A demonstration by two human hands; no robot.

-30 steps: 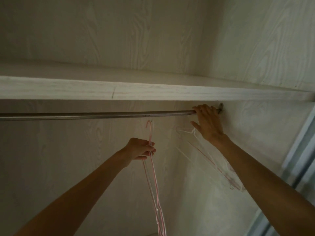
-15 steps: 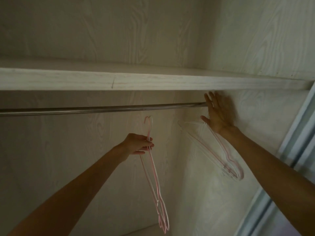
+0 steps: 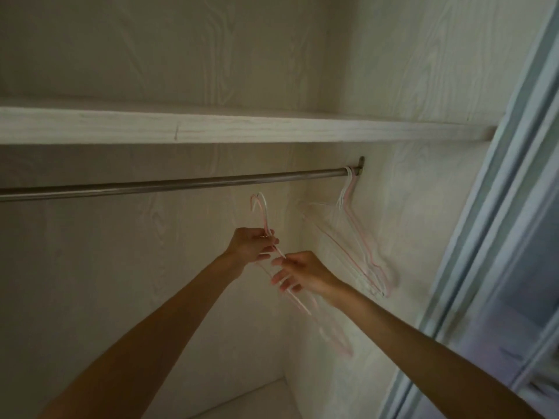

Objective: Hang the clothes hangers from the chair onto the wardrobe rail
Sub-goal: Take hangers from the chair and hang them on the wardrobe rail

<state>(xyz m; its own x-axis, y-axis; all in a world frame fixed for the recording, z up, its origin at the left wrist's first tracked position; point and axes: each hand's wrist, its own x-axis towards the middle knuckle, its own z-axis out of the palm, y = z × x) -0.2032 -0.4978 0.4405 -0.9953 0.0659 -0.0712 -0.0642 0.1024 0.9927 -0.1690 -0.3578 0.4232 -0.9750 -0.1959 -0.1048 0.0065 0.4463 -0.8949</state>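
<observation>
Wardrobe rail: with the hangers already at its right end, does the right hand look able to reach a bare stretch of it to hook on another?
Probably yes. The right hand sits below the wardrobe rail, nothing between them. The hung hangers crowd only the far right end; the rest is bare. It pinches the held hangers, as does the left hand.

We count one metal rail (image 3: 181, 185), one shelf (image 3: 242, 128) above it, two hands: left hand (image 3: 251, 244), right hand (image 3: 299, 272). Hangers on the rail (image 3: 351, 225): maybe three or four, wires overlap and blur, so we can't fix the number. Hangers in the hands (image 3: 266, 219): at least two, pink and white. One sliding door frame (image 3: 499, 237).
</observation>
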